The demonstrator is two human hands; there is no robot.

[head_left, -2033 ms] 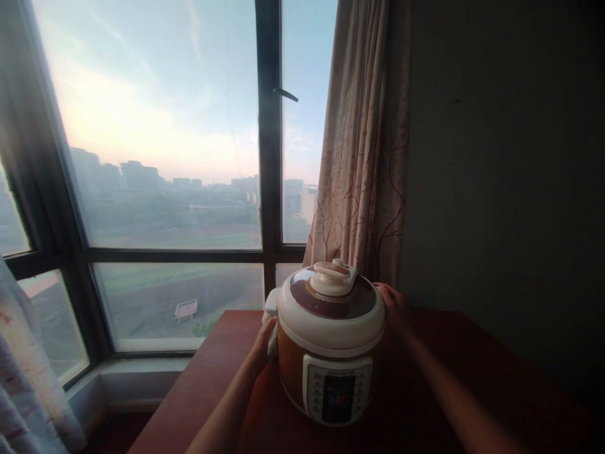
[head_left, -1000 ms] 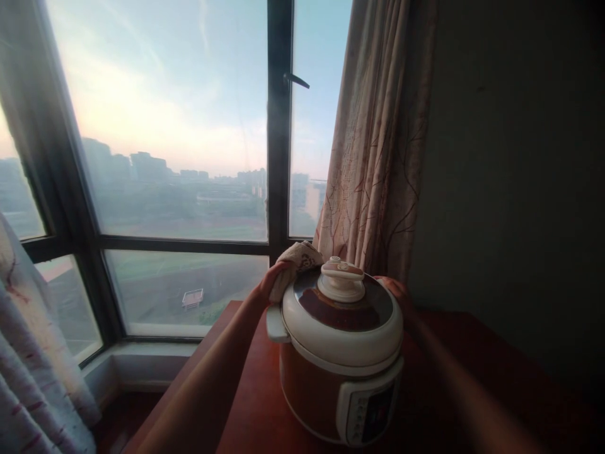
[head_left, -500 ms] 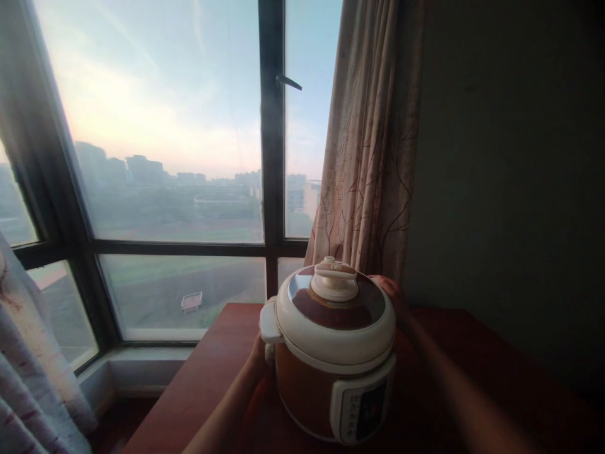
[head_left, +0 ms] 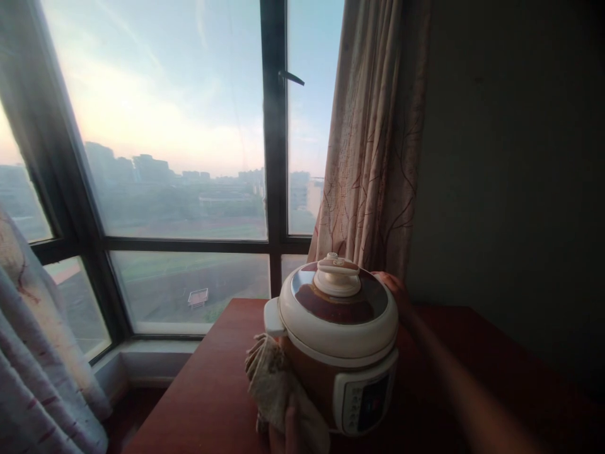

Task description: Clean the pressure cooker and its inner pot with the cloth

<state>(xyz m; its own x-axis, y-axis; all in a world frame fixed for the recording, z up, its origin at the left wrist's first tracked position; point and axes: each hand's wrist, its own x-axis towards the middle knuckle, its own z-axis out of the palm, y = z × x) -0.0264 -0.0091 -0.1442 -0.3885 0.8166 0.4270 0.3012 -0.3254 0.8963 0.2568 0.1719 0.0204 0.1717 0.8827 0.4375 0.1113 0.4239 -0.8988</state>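
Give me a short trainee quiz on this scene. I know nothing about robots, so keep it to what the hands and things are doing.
1. What is the left hand holding at the side of the cooker?
2. True or false: the lid is on the cooker.
3. Fill in the missing word: the hand at the far edge of the cooker is the ____ one.

Key: 1. A cloth. 2. True. 3. Right.

This is probably a room in a home, on an upper floor. The tree-patterned curtain [head_left: 366, 145], the wide window [head_left: 174, 107] and the electric pressure cooker [head_left: 343, 340] on a reddish table [head_left: 203, 384] show it.
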